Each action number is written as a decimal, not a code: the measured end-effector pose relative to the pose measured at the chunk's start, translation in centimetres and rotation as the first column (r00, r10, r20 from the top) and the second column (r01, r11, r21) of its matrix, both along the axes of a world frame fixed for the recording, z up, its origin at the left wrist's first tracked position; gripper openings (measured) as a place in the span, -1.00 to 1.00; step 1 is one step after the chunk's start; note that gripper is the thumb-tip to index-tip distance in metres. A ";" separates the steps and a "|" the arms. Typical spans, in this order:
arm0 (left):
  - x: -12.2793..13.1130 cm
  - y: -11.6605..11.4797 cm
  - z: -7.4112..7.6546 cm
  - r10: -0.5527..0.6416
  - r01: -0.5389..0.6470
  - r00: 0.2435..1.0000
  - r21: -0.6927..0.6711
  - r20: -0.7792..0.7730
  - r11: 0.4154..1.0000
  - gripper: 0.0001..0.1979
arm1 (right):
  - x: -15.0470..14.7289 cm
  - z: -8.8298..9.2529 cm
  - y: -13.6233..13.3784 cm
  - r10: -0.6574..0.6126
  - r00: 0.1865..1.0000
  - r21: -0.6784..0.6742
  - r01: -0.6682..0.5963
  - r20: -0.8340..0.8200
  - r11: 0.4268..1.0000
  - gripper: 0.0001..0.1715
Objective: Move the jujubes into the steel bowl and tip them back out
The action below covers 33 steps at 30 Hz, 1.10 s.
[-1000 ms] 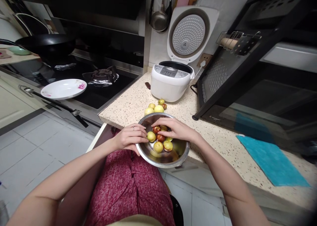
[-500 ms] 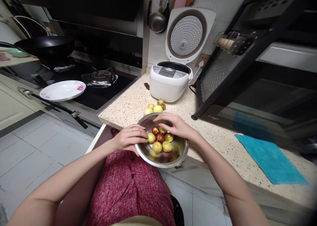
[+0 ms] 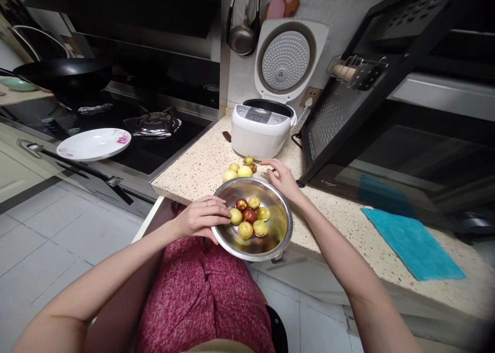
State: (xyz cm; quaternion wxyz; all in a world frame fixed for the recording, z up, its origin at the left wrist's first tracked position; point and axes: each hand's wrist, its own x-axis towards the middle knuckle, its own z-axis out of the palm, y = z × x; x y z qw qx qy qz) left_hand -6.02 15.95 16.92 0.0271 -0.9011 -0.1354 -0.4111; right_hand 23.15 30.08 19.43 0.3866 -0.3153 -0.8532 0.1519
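A steel bowl [image 3: 280, 228] sits half over the front edge of the speckled counter [image 3: 201, 164], with several small green and red fruits [image 3: 249, 216] inside. My left hand [image 3: 203, 218] grips the bowl's left rim, thumb under and fingers curled over the edge. My right hand [image 3: 282, 178] is beyond the bowl's far rim, fingers spread and holding nothing, next to a small pile of loose fruits [image 3: 238, 169] on the counter.
A white rice cooker [image 3: 263, 131] stands behind the fruits with its lid up. A black rack [image 3: 348, 110] rises at the right and a blue cloth [image 3: 413, 242] lies on the counter. At the left are a gas hob [image 3: 154, 123], a white plate [image 3: 93, 144] and a black wok [image 3: 64, 74].
My right hand has lifted out of the bowl and moved away to the counter beside the loose fruits. My left hand has kept its hold on the bowl's rim.
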 end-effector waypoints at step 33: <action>-0.1 0.0 0.2 0.011 -0.010 0.999 0.024 -0.036 1.000 -0.62 | -0.3 -1.0 0.1 0.014 0.953 0.035 -0.026 0.304 0.999 -0.76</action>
